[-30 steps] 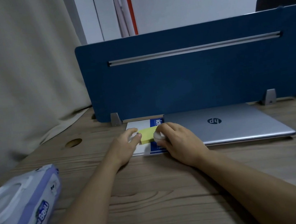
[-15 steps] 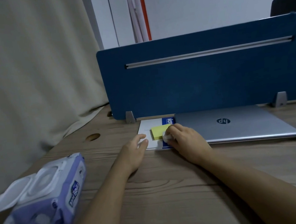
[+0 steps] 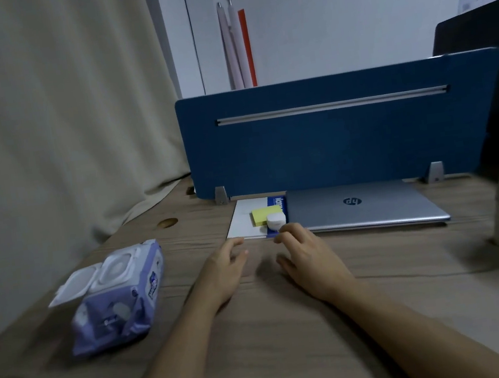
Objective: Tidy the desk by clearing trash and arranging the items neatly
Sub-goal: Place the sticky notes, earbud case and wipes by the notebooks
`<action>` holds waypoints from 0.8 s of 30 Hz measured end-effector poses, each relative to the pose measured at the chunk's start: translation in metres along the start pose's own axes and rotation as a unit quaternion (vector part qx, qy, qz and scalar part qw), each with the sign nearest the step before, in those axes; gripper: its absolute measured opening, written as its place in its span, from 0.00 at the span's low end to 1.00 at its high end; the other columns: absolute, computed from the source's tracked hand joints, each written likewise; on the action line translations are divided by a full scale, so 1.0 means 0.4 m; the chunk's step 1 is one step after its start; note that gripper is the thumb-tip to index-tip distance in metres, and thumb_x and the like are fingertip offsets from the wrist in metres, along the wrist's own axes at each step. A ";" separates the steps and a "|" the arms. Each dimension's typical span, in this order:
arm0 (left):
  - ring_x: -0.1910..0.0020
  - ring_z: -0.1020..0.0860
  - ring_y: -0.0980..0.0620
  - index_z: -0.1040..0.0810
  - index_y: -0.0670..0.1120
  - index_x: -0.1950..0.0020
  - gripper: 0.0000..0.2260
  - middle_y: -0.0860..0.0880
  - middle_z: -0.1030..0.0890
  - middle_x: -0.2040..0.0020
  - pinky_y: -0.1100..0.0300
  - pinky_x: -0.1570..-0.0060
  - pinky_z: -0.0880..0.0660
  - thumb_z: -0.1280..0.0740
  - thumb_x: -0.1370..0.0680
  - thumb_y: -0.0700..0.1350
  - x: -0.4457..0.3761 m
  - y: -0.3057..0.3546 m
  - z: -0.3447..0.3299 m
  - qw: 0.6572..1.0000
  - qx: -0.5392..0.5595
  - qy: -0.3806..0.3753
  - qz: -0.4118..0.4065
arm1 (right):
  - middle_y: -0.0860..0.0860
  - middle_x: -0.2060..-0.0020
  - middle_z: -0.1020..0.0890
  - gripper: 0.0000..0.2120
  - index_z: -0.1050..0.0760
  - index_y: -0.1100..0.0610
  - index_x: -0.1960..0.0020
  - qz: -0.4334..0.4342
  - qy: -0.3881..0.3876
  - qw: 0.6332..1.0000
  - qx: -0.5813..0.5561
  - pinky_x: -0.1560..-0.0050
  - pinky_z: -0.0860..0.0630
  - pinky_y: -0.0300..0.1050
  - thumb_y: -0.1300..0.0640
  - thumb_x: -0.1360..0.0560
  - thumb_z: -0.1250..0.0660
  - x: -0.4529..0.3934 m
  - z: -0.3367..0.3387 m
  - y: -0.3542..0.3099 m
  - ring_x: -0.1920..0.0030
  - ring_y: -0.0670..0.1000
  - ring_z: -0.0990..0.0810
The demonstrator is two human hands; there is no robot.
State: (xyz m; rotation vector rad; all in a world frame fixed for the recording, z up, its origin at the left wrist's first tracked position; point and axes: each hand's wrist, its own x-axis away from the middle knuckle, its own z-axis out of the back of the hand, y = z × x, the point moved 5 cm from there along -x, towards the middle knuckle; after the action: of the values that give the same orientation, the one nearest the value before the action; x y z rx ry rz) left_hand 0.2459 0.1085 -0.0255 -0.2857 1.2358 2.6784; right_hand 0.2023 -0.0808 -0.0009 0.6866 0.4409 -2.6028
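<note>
Both hands, left hand and right hand, hover fingers relaxed, holding nothing. Wipes pack lies bench-left, lid open: probably soft, floppy, moderately heavy; grip its sides.

The closed silver laptop bears an "hp" logo (the wipes pack's label is blurred).

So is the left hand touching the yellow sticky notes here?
Apart. The head view shows the left hand on the desk short of the white booklet; the sticky notes lie further back.
</note>
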 end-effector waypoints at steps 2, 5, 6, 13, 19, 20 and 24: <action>0.43 0.28 0.57 0.28 0.59 0.33 0.15 0.51 0.24 0.34 0.59 0.50 0.31 0.38 0.21 0.55 0.044 0.012 0.013 1.000 0.006 0.005 -0.004 | 0.53 0.33 0.30 0.19 0.31 0.56 0.32 -0.002 -0.010 1.000 -0.002 0.41 0.25 0.52 0.51 0.21 0.37 0.025 0.008 -0.025 0.39 0.55 0.26; 0.40 0.28 0.56 0.28 0.58 0.33 0.16 0.51 0.25 0.33 0.56 0.45 0.29 0.37 0.21 0.53 0.113 0.023 0.044 1.000 0.010 0.021 -0.014 | 0.52 0.33 0.31 0.20 0.31 0.56 0.32 0.000 -0.015 1.000 -0.002 0.44 0.25 0.51 0.51 0.21 0.37 0.058 0.019 -0.062 0.41 0.55 0.25; 0.39 0.27 0.55 0.28 0.57 0.33 0.16 0.51 0.24 0.34 0.55 0.44 0.28 0.37 0.21 0.53 0.136 0.027 0.056 0.999 0.007 0.028 -0.018 | 0.52 0.33 0.31 0.19 0.31 0.56 0.32 0.001 -0.016 1.000 -0.003 0.44 0.25 0.51 0.51 0.21 0.37 0.068 0.021 -0.073 0.42 0.55 0.24; 0.34 0.29 0.55 0.25 0.49 0.34 0.16 0.51 0.25 0.33 0.65 0.37 0.36 0.35 0.22 0.43 0.285 0.053 0.140 0.986 -0.053 0.093 -0.129 | 0.53 0.34 0.30 0.18 0.30 0.57 0.33 0.005 -0.027 1.000 -0.012 0.45 0.23 0.51 0.51 0.21 0.37 0.113 0.036 -0.138 0.43 0.55 0.23; 0.37 0.27 0.47 0.21 0.45 0.39 0.16 0.48 0.21 0.39 0.55 0.34 0.35 0.32 0.26 0.38 0.379 0.058 0.245 0.947 -0.131 0.225 -0.186 | 0.51 0.34 0.31 0.19 0.30 0.55 0.33 0.018 -0.058 0.997 -0.037 0.46 0.27 0.43 0.51 0.21 0.37 0.138 0.021 -0.216 0.42 0.52 0.24; 0.38 0.26 0.46 0.21 0.45 0.39 0.16 0.47 0.21 0.39 0.52 0.35 0.33 0.31 0.27 0.39 0.388 0.051 0.267 0.941 -0.146 0.239 -0.189 | 0.51 0.35 0.30 0.19 0.30 0.55 0.33 0.019 -0.066 0.997 -0.045 0.46 0.28 0.42 0.50 0.21 0.36 0.138 0.016 -0.225 0.42 0.52 0.24; 0.40 0.24 0.42 0.21 0.43 0.42 0.14 0.45 0.19 0.41 0.47 0.38 0.32 0.30 0.27 0.41 0.417 0.006 0.375 0.919 -0.165 0.311 -0.174 | 0.51 0.35 0.30 0.19 0.31 0.54 0.34 0.009 -0.096 0.993 -0.068 0.45 0.29 0.42 0.47 0.22 0.35 0.128 -0.007 -0.247 0.43 0.51 0.23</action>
State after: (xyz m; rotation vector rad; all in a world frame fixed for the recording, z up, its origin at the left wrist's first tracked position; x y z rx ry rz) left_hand 0.0696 0.2351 0.0305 -1.3519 0.7237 2.5254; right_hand 0.1171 -0.0096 -0.0108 0.3885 0.5411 -2.5620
